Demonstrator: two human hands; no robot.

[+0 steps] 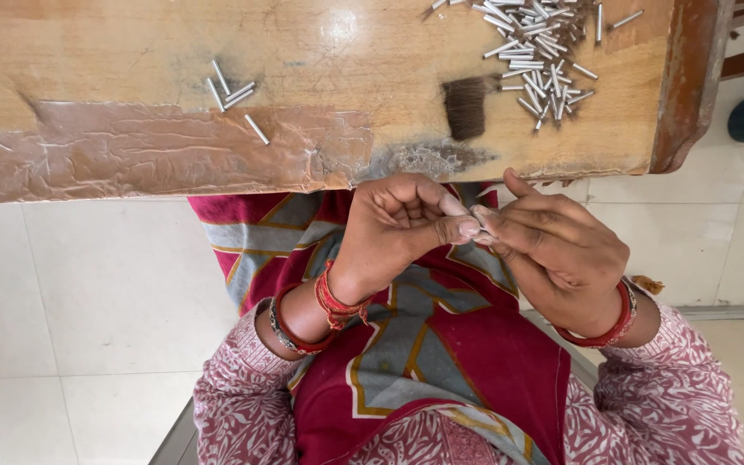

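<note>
Looks like a small home workshop where I sit: worn wooden workbench just past my fingers, patched with tape, metal pins heaped beyond, tiled floor below.

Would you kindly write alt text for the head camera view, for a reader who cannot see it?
Seen from above, the left hand and right hand meet fingertip to fingertip over the lap, pinching something small. Ahead, a wooden table holds a pile of metal tubes, a few loose tubes and a dark bristle tuft.
</note>
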